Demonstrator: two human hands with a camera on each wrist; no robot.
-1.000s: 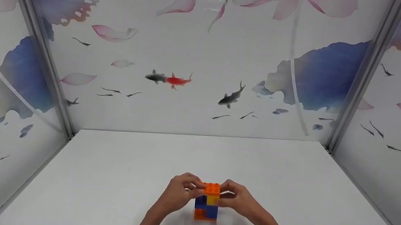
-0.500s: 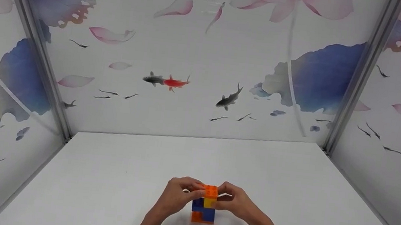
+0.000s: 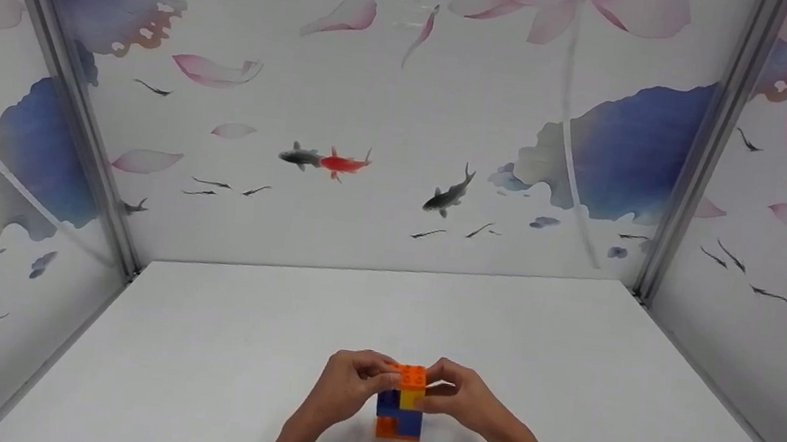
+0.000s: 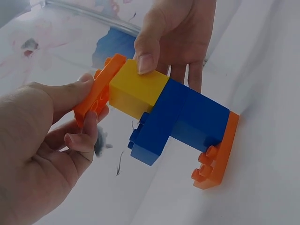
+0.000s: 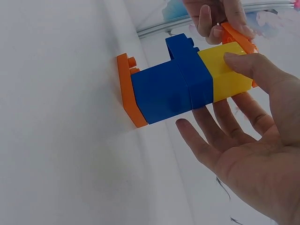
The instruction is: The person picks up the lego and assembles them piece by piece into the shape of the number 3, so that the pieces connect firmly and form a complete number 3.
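A small tower of toy building blocks stands upright on the table. Its top is a flat orange block (image 3: 413, 376), pinched between thumb and fingers by my left hand (image 3: 343, 386). Below it sits a yellow block (image 4: 136, 86). My right hand (image 3: 473, 401) grips this one, thumb on one face and fingers behind. In the left wrist view a slight tilt shows between the orange top piece and the yellow block. Farther down are a blue block (image 4: 161, 119) jutting to one side, another blue block (image 4: 201, 117), and a flat orange base block (image 4: 224, 152) with bare studs.
A white tabletop (image 3: 234, 321) spreads around the tower. White panels printed with fish, petals and lotus leaves enclose it at the back (image 3: 378, 227) and both sides. Grey metal posts (image 3: 698, 152) stand at the rear corners.
My right thumb has slid slightly left onto the front of the yellow block. The head view has shifted a little. Both hands stay at the top of the tower.
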